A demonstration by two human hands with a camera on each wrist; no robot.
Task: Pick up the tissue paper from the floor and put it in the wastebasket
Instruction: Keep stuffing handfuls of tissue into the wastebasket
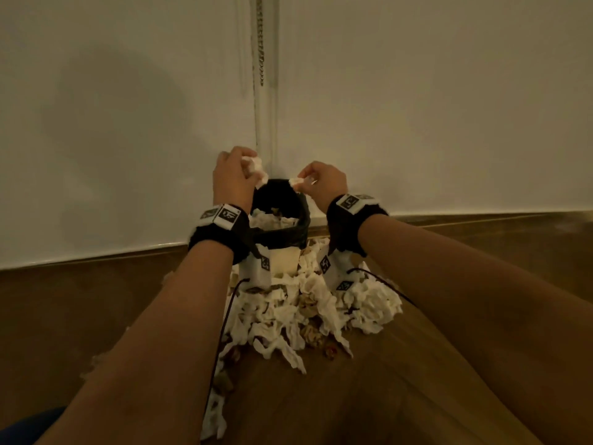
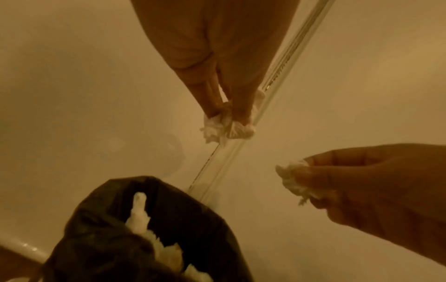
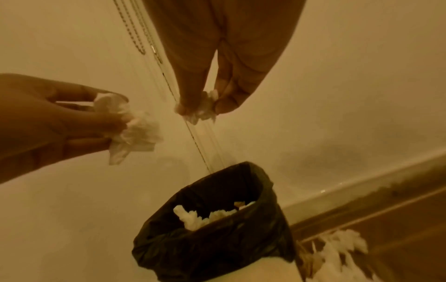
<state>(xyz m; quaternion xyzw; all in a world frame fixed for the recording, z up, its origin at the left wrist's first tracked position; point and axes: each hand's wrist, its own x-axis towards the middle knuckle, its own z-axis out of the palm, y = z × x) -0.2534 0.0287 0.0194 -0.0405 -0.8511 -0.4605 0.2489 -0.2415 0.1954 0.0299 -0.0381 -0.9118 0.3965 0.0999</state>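
A small wastebasket lined with a black bag stands in the wall corner, with crumpled tissues inside. My left hand pinches a white tissue wad just above the basket's left rim. My right hand pinches a smaller tissue wad above the right rim. In the left wrist view the left fingertips grip the wad over the bag. In the right wrist view the right fingers hold their wad above the basket.
A heap of crumpled white tissues covers the wooden floor in front of and around the basket. White walls meet behind it, and a bead chain hangs in the corner. Cables run from my wrist bands.
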